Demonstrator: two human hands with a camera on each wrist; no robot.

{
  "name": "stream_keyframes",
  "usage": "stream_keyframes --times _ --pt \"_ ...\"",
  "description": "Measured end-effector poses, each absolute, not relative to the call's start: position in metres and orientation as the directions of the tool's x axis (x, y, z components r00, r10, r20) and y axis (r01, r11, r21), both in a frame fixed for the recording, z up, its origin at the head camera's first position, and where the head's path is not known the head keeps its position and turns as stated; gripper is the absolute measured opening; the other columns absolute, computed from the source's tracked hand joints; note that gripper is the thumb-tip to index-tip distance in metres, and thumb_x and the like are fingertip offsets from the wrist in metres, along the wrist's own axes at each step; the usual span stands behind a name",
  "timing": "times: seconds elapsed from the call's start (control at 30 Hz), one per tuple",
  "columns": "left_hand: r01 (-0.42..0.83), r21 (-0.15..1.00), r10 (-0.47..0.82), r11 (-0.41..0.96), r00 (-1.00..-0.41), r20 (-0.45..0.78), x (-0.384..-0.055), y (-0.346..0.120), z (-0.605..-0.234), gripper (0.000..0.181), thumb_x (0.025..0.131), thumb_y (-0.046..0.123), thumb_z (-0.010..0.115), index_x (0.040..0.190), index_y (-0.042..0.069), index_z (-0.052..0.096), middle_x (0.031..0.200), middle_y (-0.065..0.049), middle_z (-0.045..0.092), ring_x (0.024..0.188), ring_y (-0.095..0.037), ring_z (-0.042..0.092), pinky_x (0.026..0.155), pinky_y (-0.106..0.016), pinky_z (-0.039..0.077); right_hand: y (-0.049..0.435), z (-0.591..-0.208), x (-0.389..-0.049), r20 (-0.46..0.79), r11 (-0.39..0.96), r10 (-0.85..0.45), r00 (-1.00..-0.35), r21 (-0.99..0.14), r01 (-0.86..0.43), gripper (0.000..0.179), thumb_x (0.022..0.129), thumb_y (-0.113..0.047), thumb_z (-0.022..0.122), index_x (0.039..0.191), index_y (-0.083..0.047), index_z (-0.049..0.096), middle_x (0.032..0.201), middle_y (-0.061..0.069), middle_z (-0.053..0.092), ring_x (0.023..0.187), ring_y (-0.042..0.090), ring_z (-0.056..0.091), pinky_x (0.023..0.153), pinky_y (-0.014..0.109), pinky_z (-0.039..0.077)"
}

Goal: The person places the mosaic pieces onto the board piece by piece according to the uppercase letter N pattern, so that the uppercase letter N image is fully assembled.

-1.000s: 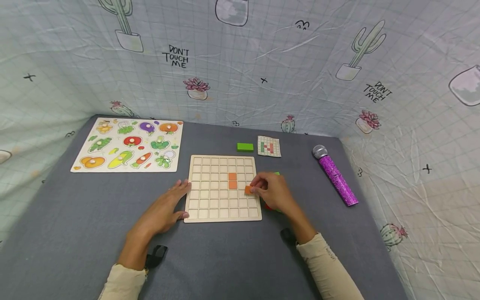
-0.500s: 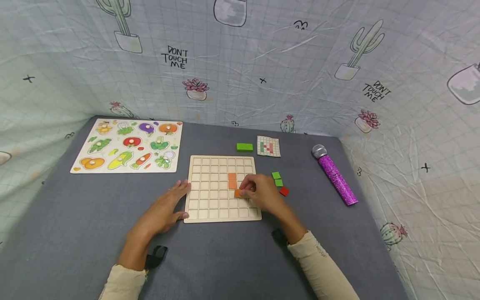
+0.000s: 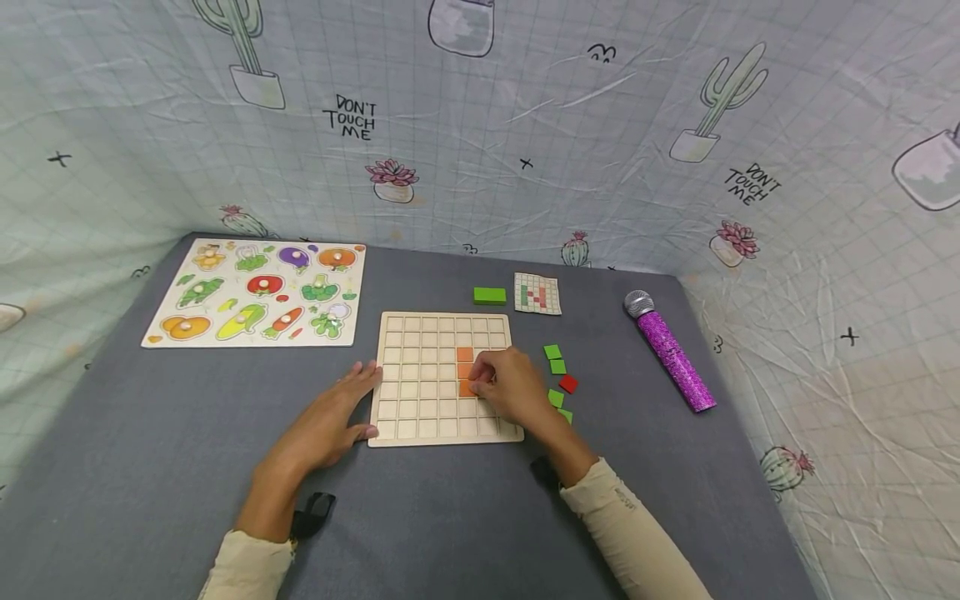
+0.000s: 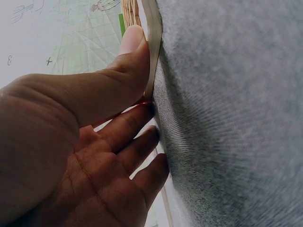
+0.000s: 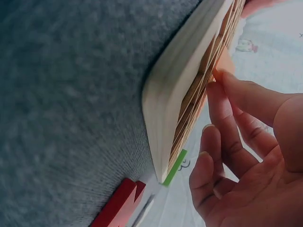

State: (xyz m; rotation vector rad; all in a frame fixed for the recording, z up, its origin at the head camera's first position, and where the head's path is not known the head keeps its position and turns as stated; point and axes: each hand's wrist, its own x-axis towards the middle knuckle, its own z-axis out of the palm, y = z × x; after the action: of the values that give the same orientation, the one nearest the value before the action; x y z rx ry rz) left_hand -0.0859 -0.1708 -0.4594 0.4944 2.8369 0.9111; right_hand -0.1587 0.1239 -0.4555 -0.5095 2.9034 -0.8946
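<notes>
A square wooden grid board (image 3: 420,412) lies flat on the grey table. My right hand (image 3: 512,385) is over its right half, thumb and fingertips pinching an orange square tile (image 3: 466,388) at a cell. In the right wrist view this orange tile (image 5: 225,60) stands tilted above the grid. Another orange tile (image 3: 465,355) lies in a cell just behind; a further one is partly covered by my fingers. At the board's left edge my left hand (image 3: 322,421) rests with fingers spread, thumb at the near corner, as the left wrist view also shows.
Right of the board lie several green tiles (image 3: 552,352) and a red tile (image 3: 568,384). Behind it are a green block (image 3: 490,296) and a pattern card (image 3: 537,293). A vegetable puzzle board (image 3: 255,292) lies back left, a glittery purple microphone (image 3: 675,354) at the right.
My right hand has carried the orange tile leftward across the board to the cell in front of the other orange tiles. The loose tiles on the right came into view. My left hand stayed put.
</notes>
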Motion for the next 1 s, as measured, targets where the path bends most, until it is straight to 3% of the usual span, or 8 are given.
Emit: stream_keyframes --times 0.17,0.43,0.73,1.0 --pt "0.271 0.59 0.344 0.76 -0.939 -0.011 -0.086 -0.171 -0.46 0.085 0.087 0.005 0.085 0.159 -0.005 0.042 0.169 -0.024 0.037 0.159 -0.048 0.031 0.125 -0.067 0.032 0.122 -0.455 -0.157 0.035 0.802 -0.325 -0.945 -0.52 -0.295 0.015 0.089 -0.014 0.086 0.081 -0.022 0.075 0.071 -0.009 0.065 0.082 0.012 0.055 0.067 0.029 0.045" --pt "0.272 0.591 0.347 0.76 -0.938 -0.015 -0.086 -0.171 -0.461 0.085 0.086 0.005 0.085 0.159 -0.005 0.042 0.17 -0.024 0.036 0.159 -0.048 0.03 0.125 -0.067 0.031 0.122 -0.456 -0.156 0.035 0.81 -0.329 -0.944 -0.503 -0.301 0.019 0.088 -0.012 0.085 0.077 -0.023 0.075 0.07 -0.009 0.063 0.081 0.012 0.054 0.065 0.029 0.045" --pt "0.252 0.595 0.341 0.763 -0.939 -0.039 -0.087 -0.171 -0.462 0.086 0.087 0.003 0.085 0.16 -0.005 0.04 0.171 -0.024 0.034 0.16 -0.048 0.028 0.126 -0.066 0.029 0.131 -0.453 -0.155 0.044 0.74 -0.357 -0.933 -0.596 -0.311 0.011 0.086 -0.009 0.087 0.086 -0.016 0.079 0.078 -0.005 0.071 0.084 0.016 0.06 0.075 0.033 0.048" --pt "0.251 0.587 0.337 0.77 -0.941 -0.041 -0.087 -0.172 -0.462 0.086 0.087 0.004 0.085 0.16 -0.004 0.04 0.171 -0.023 0.034 0.16 -0.047 0.028 0.126 -0.066 0.029 0.147 -0.448 -0.154 0.061 0.704 -0.339 -0.939 -0.645 -0.296 0.014 0.084 -0.005 0.089 0.092 -0.012 0.081 0.082 -0.002 0.075 0.079 0.018 0.067 0.073 0.033 0.054"
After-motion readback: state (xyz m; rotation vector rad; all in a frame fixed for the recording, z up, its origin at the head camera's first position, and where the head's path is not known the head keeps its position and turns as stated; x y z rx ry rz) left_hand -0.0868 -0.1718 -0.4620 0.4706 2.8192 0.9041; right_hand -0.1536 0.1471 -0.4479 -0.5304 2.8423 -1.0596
